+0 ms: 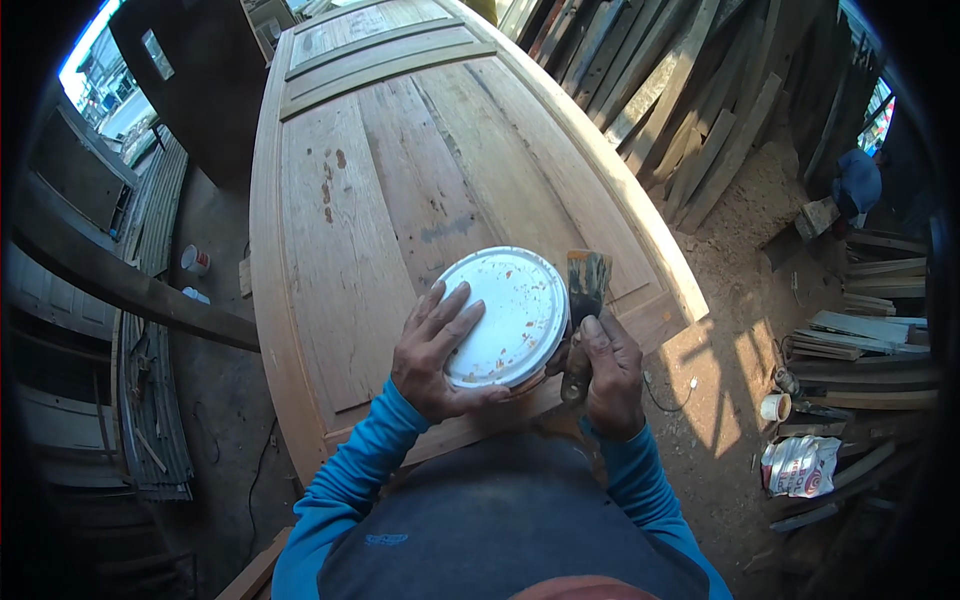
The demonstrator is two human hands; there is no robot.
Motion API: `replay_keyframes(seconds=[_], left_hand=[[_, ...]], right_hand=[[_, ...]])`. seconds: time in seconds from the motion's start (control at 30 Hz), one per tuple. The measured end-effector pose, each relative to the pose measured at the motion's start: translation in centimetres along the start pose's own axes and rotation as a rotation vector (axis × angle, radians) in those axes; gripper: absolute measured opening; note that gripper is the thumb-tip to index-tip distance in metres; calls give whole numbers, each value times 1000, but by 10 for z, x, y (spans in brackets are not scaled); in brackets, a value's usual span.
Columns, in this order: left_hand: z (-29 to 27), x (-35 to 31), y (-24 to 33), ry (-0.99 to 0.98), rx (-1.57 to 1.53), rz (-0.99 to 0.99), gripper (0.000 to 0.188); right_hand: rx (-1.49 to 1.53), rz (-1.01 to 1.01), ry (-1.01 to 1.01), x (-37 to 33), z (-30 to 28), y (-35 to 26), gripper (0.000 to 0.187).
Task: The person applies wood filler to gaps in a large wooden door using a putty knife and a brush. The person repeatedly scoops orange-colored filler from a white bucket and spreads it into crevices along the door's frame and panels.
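A round white lidded tub [505,315], its lid specked with orange-brown spots, is at the near end of a wooden panelled door [330,260]. My left hand [432,355] grips it from the left, fingers laid over the lid and thumb along the near rim. In my right hand [610,375] is a putty knife [588,285], its stained broad blade pointing away from me. The right fingers are closed around the handle, close beside the tub's right edge. Most of the tub's side is hidden under the lid. Brownish patches [328,190] mark the door's left boards.
Long planks [700,110] lean at the back right, above a heap of sawdust [745,220]. On the right floor lie a white printed sack [800,466] and stacked timber [870,345]. Another person [858,185] is at far right. Small pails [195,260] stand left of the door.
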State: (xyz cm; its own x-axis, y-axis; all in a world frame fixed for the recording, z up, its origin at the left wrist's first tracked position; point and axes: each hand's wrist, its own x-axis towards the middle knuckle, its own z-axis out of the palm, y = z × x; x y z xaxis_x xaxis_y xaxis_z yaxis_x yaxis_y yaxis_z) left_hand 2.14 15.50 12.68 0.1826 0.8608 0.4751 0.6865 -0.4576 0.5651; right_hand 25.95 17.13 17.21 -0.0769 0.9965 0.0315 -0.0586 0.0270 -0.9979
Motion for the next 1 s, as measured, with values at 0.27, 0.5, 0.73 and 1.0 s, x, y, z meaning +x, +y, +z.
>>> replay_keyframes(seconds=[0.27,0.5,0.73,1.0], left_hand=[[-8,-4,-4,-44,45,89,109],[-8,-4,-11,166,-210,-22,66],[13,-49,-49,716,-926,-657,58],[7,-97,-109,831,-1483,-866,63]], right_hand=[[-199,-16,-104,-20,5,-8,31],[-209,-252,-102,-17,12,-9,27],[-854,-609,-91,-18,-47,40,44],[-918,-448,191,-39,-87,92,39]])
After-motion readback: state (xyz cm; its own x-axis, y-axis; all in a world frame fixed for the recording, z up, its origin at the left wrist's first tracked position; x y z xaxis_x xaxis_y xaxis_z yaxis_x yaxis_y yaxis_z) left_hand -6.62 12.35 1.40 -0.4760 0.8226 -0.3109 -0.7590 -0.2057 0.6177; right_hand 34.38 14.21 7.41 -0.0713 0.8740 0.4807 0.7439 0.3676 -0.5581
